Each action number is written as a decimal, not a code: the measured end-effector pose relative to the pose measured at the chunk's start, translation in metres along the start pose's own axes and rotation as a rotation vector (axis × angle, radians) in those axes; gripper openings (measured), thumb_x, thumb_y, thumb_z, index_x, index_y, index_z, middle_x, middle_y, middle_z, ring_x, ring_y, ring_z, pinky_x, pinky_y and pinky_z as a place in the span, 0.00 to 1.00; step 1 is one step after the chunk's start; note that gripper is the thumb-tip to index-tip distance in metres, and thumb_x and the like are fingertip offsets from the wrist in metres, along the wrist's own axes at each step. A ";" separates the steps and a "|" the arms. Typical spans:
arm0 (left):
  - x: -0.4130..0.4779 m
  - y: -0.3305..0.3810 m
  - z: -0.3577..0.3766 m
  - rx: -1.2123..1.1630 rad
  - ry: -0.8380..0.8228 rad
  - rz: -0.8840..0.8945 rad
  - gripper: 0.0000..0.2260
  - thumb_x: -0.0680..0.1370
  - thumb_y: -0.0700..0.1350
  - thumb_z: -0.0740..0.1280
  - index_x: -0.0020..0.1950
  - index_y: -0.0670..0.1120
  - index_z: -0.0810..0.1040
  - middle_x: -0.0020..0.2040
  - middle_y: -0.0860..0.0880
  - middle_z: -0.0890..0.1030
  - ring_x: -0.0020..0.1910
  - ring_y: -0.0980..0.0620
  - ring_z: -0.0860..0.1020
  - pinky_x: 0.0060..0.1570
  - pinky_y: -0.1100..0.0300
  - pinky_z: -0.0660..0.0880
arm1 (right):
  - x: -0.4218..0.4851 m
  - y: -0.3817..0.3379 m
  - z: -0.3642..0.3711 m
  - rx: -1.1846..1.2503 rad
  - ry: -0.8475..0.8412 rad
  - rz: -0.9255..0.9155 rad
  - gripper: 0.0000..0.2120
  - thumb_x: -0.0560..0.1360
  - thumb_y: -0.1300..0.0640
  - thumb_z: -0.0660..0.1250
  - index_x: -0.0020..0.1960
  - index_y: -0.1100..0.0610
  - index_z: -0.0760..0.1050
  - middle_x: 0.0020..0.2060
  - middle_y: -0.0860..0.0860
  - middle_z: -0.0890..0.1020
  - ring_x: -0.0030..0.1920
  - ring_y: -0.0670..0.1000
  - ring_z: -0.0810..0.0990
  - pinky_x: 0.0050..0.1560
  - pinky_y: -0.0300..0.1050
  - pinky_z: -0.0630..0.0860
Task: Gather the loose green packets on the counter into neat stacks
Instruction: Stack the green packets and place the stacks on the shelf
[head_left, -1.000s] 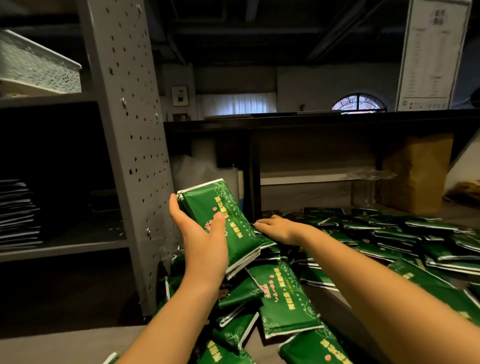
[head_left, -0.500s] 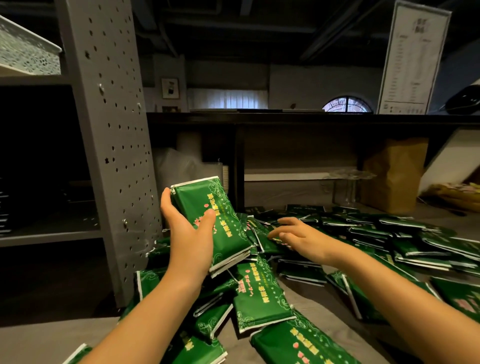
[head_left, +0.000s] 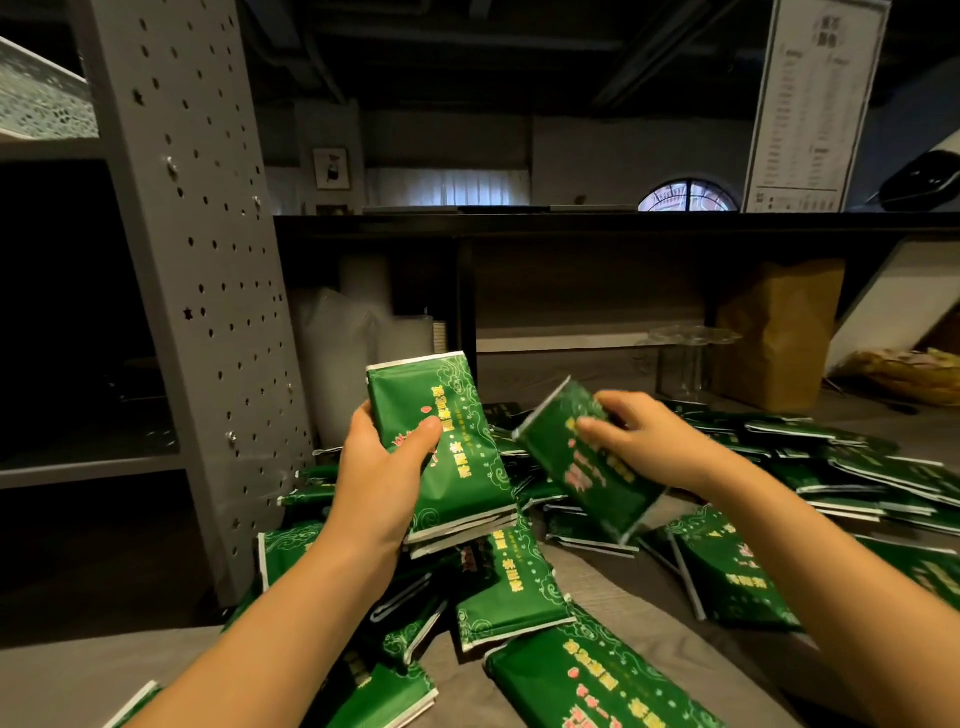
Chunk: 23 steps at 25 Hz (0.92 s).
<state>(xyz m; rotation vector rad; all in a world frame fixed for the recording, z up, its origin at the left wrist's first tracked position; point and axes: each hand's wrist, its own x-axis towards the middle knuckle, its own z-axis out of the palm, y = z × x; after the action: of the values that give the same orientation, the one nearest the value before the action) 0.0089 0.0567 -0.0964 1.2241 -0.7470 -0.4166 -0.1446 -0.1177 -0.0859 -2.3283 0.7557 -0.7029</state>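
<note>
Left hand (head_left: 382, 480) grips packet stack (head_left: 447, 452); right hand (head_left: 657, 441), single packet (head_left: 597, 486).

Single wide-angle view from the person's head, facing forward and slightly down over the surface (head_left: 62, 670); the left hand (head_left: 384, 478) and right hand (head_left: 649, 441) sit close, a dark shelf (head_left: 571, 223) farther ahead.

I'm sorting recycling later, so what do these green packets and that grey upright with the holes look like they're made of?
The green packets look like glossy printed plastic film; the soft sheen and white sealed edges suggest it, though coated paper is possible. The grey upright looks like matte painted sheet metal, with punched holes and bolt heads.
</note>
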 end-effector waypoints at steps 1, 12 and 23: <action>0.000 0.000 0.000 -0.012 0.000 -0.010 0.13 0.78 0.39 0.65 0.62 0.45 0.70 0.52 0.46 0.80 0.43 0.52 0.81 0.31 0.65 0.78 | -0.003 -0.006 0.000 0.188 0.058 -0.008 0.06 0.80 0.54 0.60 0.51 0.55 0.74 0.44 0.52 0.82 0.42 0.50 0.83 0.42 0.46 0.80; -0.010 -0.002 0.012 -0.104 -0.004 -0.015 0.10 0.82 0.44 0.57 0.63 0.49 0.66 0.52 0.45 0.80 0.49 0.47 0.81 0.45 0.50 0.79 | -0.026 -0.061 0.068 0.770 0.130 -0.040 0.09 0.80 0.59 0.60 0.55 0.53 0.77 0.48 0.51 0.84 0.48 0.50 0.84 0.48 0.48 0.81; -0.012 -0.003 0.011 0.032 0.008 0.094 0.20 0.77 0.43 0.65 0.65 0.52 0.62 0.53 0.51 0.77 0.49 0.55 0.79 0.39 0.62 0.76 | -0.016 -0.052 0.067 0.594 0.107 -0.058 0.13 0.81 0.56 0.56 0.61 0.53 0.76 0.42 0.45 0.79 0.43 0.42 0.77 0.46 0.40 0.75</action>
<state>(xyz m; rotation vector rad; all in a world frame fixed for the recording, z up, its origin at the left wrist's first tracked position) -0.0072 0.0556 -0.1013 1.2151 -0.8037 -0.3232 -0.0963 -0.0490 -0.1023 -1.7862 0.4423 -0.9368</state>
